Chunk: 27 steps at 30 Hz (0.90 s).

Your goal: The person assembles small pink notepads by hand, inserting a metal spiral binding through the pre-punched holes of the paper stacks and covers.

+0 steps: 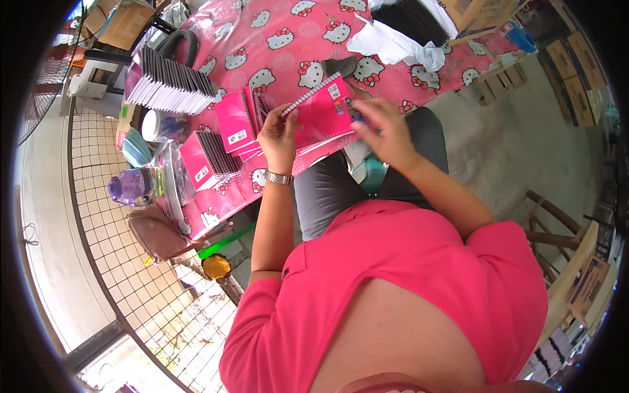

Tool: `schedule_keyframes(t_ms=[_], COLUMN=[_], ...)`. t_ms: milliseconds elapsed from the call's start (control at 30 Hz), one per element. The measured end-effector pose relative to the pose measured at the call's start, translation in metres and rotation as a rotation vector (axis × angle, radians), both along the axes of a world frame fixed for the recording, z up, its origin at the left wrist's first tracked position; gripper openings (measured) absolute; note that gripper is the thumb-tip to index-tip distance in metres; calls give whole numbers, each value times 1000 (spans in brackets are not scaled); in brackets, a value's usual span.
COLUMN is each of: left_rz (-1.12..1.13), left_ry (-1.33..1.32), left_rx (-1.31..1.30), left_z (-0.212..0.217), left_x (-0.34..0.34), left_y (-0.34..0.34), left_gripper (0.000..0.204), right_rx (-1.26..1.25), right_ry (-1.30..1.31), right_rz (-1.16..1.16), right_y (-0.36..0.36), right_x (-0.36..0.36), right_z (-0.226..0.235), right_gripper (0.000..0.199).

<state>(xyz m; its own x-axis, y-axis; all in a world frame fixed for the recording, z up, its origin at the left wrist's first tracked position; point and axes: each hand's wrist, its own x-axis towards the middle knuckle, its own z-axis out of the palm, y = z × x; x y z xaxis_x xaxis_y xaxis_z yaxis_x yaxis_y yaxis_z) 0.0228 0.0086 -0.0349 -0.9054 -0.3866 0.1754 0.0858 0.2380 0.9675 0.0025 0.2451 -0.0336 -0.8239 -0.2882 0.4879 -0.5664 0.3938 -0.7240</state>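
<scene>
Head view, folks, & we've got both hands up over the near edge of the tabletop (288,49), apart from each other w/ one pink notebook (321,121) btwn them! Left hand (280,134) is clamped on that notebook at its left end, thumb on the cover, nr the white spiral running up the top edge. Notebook's tilted, right end higher in view, cover up, w/ small labels toward the upper right corner. Right hand (388,134) is at the notebook's right edge, fingers curled & blurred; can't tell if it's touching the cover or gripping anything. Metal watch (278,177) on the left wrist, FYI.

Just left of the left hand: a pile of pink notebooks (234,121), spirals dark, lying a bit askew. Nearer the person, another pink stack (209,160), dark spirals to its right. Farther back, a tall notebook stack (171,82), pale page edges showing. Beside it, a white-lidded jar (157,126), then a purple bottle (131,187) over at the far left, & a brown bag (155,232) below.

Up top, crumpled white sheeting (396,46) lies nr a black stack (416,26), cardboard box (481,19) next door. Cloth's pink w/ cat-face print. Way off right, brown cartons (573,78) by the floor (485,144), plus a wooden stool (553,229).
</scene>
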Motion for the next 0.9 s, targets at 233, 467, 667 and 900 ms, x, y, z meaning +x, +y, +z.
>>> schedule_keyframes(t_ms=[233,467,667,900], left_rz=[-5,72,307,544], left_ry=[89,200,248,-59], left_rx=[23,-274,-92,-565], left_z=[-15,-20,-14,0], left_x=[3,6,13,25], left_y=[-1,5,-17,-123], left_gripper=[18,21,11,29], right_rx=[123,-47,-238,331], right_ry=[188,-433,-500,135], right_rz=[89,290,311,-112], right_y=[-64,-62,-46,50], right_x=[7,6,-9,-88], right_z=[33,24,20,-62], right_gripper=[45,32,33,31])
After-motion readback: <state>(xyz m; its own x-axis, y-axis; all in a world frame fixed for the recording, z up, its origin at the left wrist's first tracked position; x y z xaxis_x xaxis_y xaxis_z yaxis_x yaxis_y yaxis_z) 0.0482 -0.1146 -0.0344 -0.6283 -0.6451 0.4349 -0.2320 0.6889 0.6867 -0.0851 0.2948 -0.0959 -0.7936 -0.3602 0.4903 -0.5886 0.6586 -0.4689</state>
